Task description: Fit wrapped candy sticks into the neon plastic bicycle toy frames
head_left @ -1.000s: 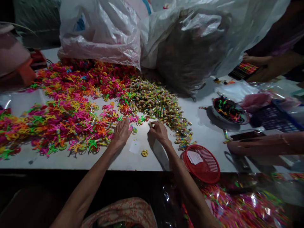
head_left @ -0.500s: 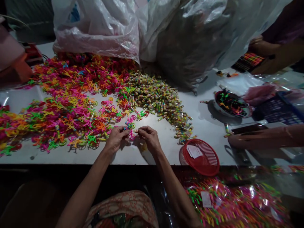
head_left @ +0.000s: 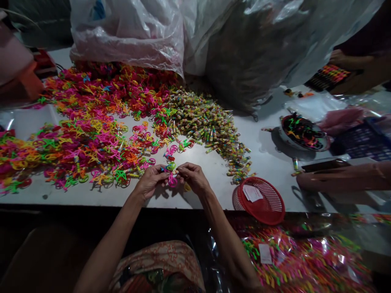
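Note:
My left hand is closed, its thumb and fingers pinching a small plastic toy bicycle with a pink wheel and blue and green parts. Close against it, my right hand pinches a small printed tube, mostly hidden by the fingertips. The tube end meets the toy; whether it sits inside cannot be made out. To the left spreads a heap of bright plastic toy bicycles. A pile of small labelled tubes lies beyond my right hand.
A red mesh basket holding paper slips sits at the table edge. Big plastic bags stand behind the heaps. At right are a bowl, a blue crate and another person's arm. Bagged toys lie below.
My two hands have come closer together, bringing the tube against the toy bicycle. The view has shifted slightly, so the surroundings appear a little further right.

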A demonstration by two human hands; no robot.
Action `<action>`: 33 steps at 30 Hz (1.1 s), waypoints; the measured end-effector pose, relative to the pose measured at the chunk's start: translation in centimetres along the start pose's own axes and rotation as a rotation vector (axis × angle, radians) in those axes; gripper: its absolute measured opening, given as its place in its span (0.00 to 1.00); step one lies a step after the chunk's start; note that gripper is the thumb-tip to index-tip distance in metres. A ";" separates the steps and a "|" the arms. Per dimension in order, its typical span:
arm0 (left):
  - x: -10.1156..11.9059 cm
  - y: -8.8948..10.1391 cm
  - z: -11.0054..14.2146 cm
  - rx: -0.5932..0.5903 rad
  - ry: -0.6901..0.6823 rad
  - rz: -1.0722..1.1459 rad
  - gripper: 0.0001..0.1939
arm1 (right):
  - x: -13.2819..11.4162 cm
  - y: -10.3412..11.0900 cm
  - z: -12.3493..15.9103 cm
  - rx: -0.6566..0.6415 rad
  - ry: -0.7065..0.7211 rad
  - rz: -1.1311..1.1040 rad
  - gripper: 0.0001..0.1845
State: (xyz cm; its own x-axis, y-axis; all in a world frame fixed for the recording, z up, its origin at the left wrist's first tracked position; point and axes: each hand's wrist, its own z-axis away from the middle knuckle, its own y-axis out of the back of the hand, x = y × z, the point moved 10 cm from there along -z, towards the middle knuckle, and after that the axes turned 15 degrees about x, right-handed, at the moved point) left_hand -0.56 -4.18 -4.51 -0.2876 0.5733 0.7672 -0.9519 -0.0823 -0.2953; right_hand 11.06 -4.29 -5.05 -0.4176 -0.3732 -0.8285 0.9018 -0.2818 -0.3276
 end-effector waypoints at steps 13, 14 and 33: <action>0.4 2.2 0.0 0.147 -0.113 -0.070 0.16 | -0.5 -1.0 0.5 -0.025 0.144 0.097 0.12; 0.8 2.6 -0.1 0.181 -0.151 -0.102 0.16 | -0.7 -1.2 0.7 -0.017 0.178 0.126 0.11; 0.5 2.9 0.1 -0.028 -0.049 -0.038 0.17 | 0.8 -2.7 0.2 -0.097 0.032 0.060 0.14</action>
State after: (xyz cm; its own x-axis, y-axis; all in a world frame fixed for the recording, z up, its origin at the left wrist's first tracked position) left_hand -3.47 -4.19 -4.88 -0.2564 0.5346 0.8053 -0.9591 -0.0376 -0.2805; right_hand 8.26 -4.04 -4.77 -0.3604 -0.3577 -0.8615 0.9322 -0.1728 -0.3182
